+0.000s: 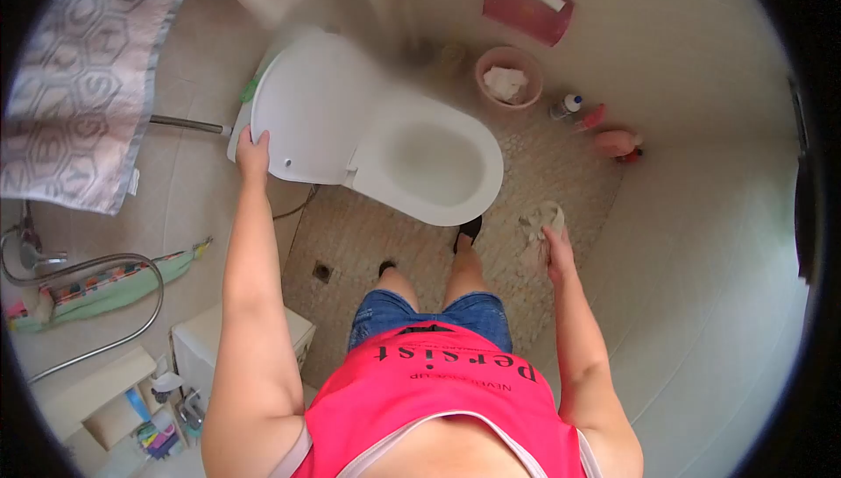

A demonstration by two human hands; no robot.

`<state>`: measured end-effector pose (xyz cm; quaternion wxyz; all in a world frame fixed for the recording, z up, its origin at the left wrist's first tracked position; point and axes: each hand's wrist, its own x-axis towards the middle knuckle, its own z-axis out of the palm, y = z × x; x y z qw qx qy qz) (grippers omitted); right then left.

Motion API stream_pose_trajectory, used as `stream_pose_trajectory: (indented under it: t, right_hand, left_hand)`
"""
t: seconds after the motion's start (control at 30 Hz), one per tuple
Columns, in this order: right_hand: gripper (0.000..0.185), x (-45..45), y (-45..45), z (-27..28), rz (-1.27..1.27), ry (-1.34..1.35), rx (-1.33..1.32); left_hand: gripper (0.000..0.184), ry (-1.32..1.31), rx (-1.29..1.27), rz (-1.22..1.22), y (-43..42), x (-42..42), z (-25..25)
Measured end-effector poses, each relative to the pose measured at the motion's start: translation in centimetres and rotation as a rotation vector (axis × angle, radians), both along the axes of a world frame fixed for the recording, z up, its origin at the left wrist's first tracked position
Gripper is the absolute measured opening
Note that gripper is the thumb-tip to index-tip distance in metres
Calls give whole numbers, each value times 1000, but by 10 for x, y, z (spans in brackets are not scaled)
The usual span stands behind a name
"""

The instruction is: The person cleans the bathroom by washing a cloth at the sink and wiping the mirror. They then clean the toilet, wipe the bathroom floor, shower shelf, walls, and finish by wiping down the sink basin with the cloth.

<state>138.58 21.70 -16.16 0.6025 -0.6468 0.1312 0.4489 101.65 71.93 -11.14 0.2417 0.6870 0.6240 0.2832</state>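
Note:
My left hand [254,155] is closed on the edge of a white toilet lid [311,101], which stands raised against the tank side. Below the lid, the white toilet seat [486,167] lies flat around the bowl. Out to the right, above the floor, my right hand [558,254] is closed around a crumpled pale cloth [545,218]. That cloth hangs apart from the toilet and is partly hidden by my fingers.
A pink bin [510,97] with white paper stands beyond the toilet, near several bottles [565,107] along the wall. A patterned towel [79,84] hangs at the left, above a shower hose [158,290]. A floor drain [322,271] lies near my feet.

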Motion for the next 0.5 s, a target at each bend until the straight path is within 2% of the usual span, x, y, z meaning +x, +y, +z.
stream_pose_trajectory:
  t: [0.03, 0.1, 0.13, 0.17, 0.23, 0.27, 0.3, 0.33, 0.37, 0.43, 0.5]
  right_hand:
    - [53, 14, 17, -6, 32, -9, -52]
    - [52, 33, 59, -1, -29, 12, 20]
    - [52, 38, 76, -1, -66, 22, 56]
    - [52, 45, 86, -7, -110, 0, 93]
    - [52, 60, 102, -23, -201, -53, 163]
    - [51, 63, 116, -15, -257, -99, 154]
    - [50, 67, 130, 2, -312, -146, 140]
    - [49, 67, 139, 11, -364, -191, 118]
    - [49, 69, 146, 9, -275, -341, 83]
    - [47, 70, 156, -6, -76, -629, 10]
    - [48, 67, 179, -35, 265, -992, -130]
  left_hand:
    - [26, 24, -22, -12, -10, 4, 5]
    - [26, 105, -6, -188, -70, 32, 23]
    - [19, 34, -141, -261, -102, 43, 19]
    - [17, 44, -93, -328, -146, 76, 31]
    - [31, 106, -8, -618, -203, 109, -3]
    - [37, 178, -117, -693, -226, 133, -2]
    - [48, 193, -62, -814, -244, 144, -34]
    - [55, 251, -193, -906, -256, 159, -47]
    - [63, 303, -316, -994, -263, 175, -61]
    - [68, 288, -323, -1052, -282, 187, -104]
    - [72, 265, -387, -1139, -290, 192, -130]
